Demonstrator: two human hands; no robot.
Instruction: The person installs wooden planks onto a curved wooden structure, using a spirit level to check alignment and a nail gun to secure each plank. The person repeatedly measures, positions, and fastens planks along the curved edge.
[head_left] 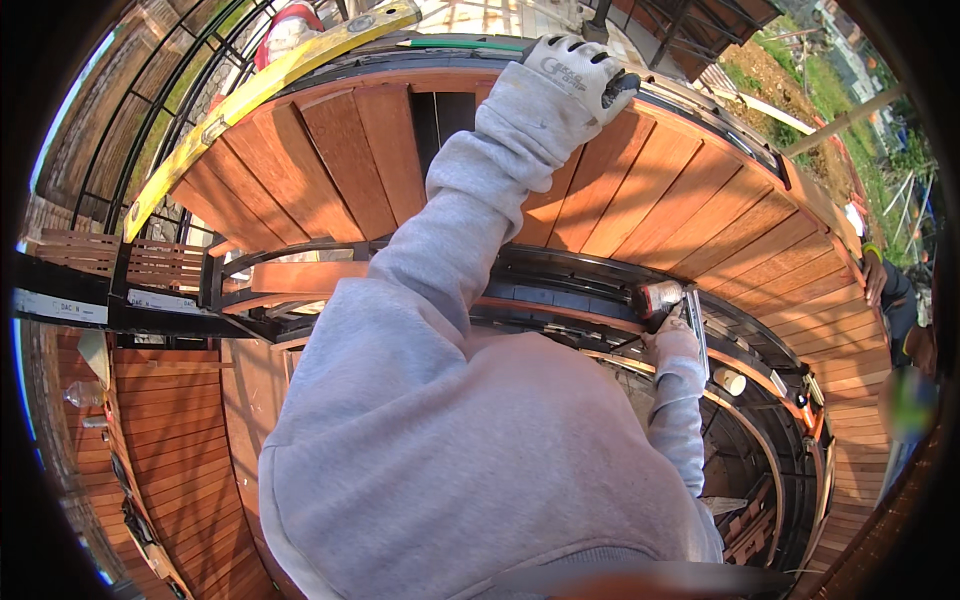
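Many grainy wooden planks [655, 190] fan beside the gloved left hand [580, 76].

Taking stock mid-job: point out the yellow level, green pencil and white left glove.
Yellow level [258, 94]: head view, middle of its body.
Green pencil [462, 44]: head view, middle of its shaft.
White left glove [578, 78]: head view, back of the hand.

Lettered — glove [580, 75] and white labels [60, 307]
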